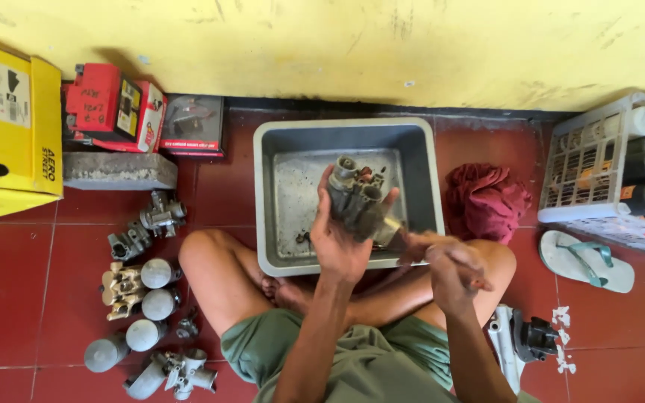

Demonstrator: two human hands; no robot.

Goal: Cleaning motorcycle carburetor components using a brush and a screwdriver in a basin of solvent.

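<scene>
Step in hand, by appearance: cleaning a carburettor body (358, 200) over the grey plastic tub (421, 179). The left hand (337, 242) is closed around the part from below, holding it upright above the tub's near edge. The right hand (449, 267) is curled shut on a small brush-like tool (391, 233) — its tip touches the part's lower right side. The next stroke calls for a steady left grip and short, controlled tool movement. More metal parts (147, 313) lie on the red tiled floor (9, 298), well apart to the left.
</scene>
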